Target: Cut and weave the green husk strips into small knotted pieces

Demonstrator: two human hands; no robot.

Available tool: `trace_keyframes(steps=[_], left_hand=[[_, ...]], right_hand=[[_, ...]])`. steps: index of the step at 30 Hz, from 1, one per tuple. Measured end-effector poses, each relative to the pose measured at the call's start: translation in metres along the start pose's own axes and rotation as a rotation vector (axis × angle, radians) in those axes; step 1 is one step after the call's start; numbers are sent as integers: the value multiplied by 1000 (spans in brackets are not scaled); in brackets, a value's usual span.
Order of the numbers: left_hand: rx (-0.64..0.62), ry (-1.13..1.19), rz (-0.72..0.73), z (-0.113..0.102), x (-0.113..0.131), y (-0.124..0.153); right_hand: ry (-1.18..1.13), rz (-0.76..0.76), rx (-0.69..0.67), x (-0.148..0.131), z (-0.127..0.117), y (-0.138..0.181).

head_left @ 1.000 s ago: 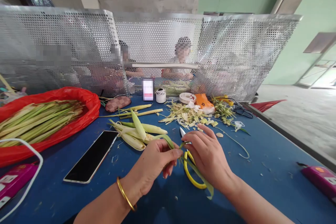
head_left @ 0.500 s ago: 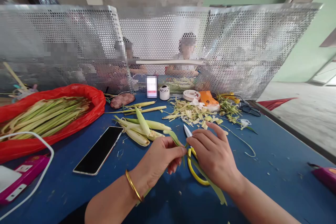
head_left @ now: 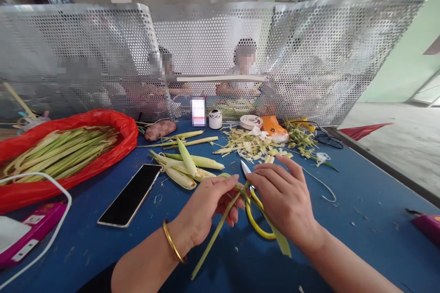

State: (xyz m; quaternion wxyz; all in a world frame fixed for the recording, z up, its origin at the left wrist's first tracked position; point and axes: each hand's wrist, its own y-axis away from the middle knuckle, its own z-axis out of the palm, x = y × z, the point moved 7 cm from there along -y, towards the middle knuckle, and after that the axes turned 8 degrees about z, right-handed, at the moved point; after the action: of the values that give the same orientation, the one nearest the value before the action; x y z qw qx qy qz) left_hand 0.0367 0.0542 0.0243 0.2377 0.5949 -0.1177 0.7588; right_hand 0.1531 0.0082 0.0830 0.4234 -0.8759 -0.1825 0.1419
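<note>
My left hand (head_left: 206,206), a gold bangle on its wrist, pinches a green leaf strip (head_left: 215,236) that trails down toward me. My right hand (head_left: 283,197) pinches the same strip close by, and another length (head_left: 277,233) of it hangs below that hand. Yellow-handled scissors (head_left: 254,222) lie on the blue table (head_left: 360,219) under my hands, the blade tip (head_left: 245,168) pointing away from me. Several folded leaf buds (head_left: 187,167) lie just beyond my left hand.
A red bag (head_left: 113,121) of leaf strips sits at the left, a dark phone (head_left: 130,194) beside it. Leaf trimmings (head_left: 249,144), tape rolls (head_left: 215,119) and an orange object (head_left: 271,127) lie near the perforated metal screen (head_left: 309,55). People sit behind the screen. A pink device (head_left: 30,231) is at near left.
The leaf strip's free end has swung down toward me under my left hand. Both hands stay pinched together over the scissors, shifted slightly as the view rose.
</note>
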Motion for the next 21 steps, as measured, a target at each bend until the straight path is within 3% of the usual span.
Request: trace_keyframes(steps=[5,11,13,16,21], left_hand=[[55,-90,41,-2,-3,-2],[30,-161,34,-4,-4,-3],[48,-184,35,-6,-4,-3],[61,-212,23,-9,-7,-3],[-43,-166,8,2,-12,-2]], right_hand=[[38,-40,9,-6,0,4],[13,-63,-31,-5,6,4],[-119,11,-114,4,10,0],[-430,232,-342,19,22,-3],[-784,575,-632,21,44,7]])
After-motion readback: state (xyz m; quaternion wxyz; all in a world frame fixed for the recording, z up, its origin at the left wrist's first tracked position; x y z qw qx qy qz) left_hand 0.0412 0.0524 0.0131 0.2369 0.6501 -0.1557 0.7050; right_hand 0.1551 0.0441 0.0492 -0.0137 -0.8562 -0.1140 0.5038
